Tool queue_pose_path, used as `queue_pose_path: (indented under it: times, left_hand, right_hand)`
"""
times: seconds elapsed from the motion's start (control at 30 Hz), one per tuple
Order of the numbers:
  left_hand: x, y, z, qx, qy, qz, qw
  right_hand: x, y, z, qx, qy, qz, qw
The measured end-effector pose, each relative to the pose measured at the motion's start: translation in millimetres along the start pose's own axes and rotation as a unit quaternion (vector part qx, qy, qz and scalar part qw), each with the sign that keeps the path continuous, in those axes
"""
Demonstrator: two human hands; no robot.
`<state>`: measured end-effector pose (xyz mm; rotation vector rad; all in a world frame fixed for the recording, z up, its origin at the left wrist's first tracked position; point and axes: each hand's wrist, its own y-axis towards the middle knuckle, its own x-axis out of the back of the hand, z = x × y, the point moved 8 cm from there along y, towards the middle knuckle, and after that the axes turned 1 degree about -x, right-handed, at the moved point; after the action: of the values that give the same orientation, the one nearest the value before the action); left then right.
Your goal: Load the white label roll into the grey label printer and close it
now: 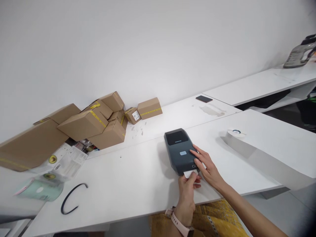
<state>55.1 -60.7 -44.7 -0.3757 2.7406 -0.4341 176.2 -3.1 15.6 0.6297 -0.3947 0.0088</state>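
Observation:
A dark blue-grey label printer (181, 144) with a light blue button rests on the white table. From its near end sticks out a white label (189, 173). My left hand (188, 186) pinches this label between thumb and fingers just below the printer. On the printer's right side lies my right hand (206, 164), its fingers stretched out over the casing and touching it. To the right, a roll of white label paper (235, 133) stands on its side, and a long strip unwinds from it toward the table's right edge.
Cardboard boxes (84, 125) with yellow tape are piled at the left by the wall. A black headband (65, 200) and a mint-green pouch (41, 190) lie front left. A phone (204, 98) lies at the back; a large jug (298, 54) stands far right.

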Motion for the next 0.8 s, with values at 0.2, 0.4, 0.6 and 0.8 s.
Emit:
queue_pose_path:
  times: [0.2, 0.4, 0.6, 0.8]
  left_hand:
    - [1.6, 3.9, -1.5, -0.049, 0.016, -0.005, 0.999]
    - [14.3, -1.5, 1.8, -0.041, 0.098, 0.056, 0.993]
    - [64.4, -1.5, -21.9, -0.138, 0.114, -0.066, 0.982]
    - [77.3, 1.1, -40.0, -0.196, 0.117, -0.157, 0.961]
  right_hand:
    - [2.2, 3.4, 9.3, 0.02, -0.049, -0.006, 0.999]
    - [-4.9, 15.0, 26.4, 0.071, -0.161, 0.05, 0.983]
    - [-14.1, 15.5, 24.3, 0.08, -0.2, 0.062, 0.974]
    - [-14.4, 18.7, 26.3, 0.06, -0.184, 0.053, 0.98]
